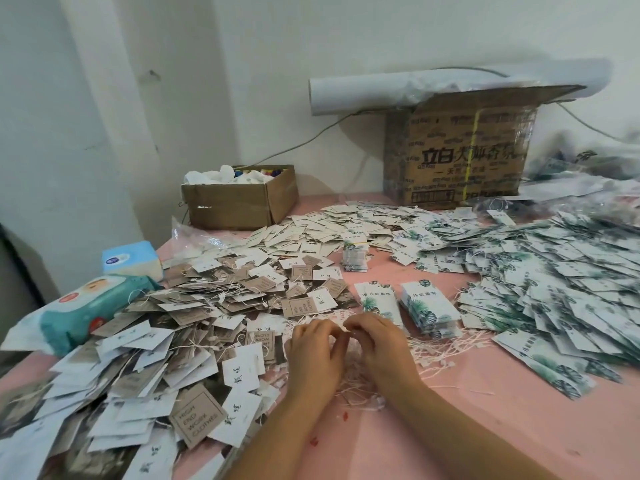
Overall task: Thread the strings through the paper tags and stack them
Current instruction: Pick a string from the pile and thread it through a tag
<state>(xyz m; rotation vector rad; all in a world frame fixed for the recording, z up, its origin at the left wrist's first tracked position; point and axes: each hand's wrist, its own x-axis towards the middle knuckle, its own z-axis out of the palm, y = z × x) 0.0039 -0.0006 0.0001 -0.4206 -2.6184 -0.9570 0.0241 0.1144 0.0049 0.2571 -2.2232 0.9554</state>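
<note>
Pinching one thin white string with left hand and right hand, fingers curled, above a messy heap of loose strings on the pink counter. Brown and white paper tags piled on the left, leafy green tags on the right, two neat stacks just behind.

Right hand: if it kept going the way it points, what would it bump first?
Probably the left hand, whose fingertips nearly touch the right hand; depth is hard to judge.
</note>
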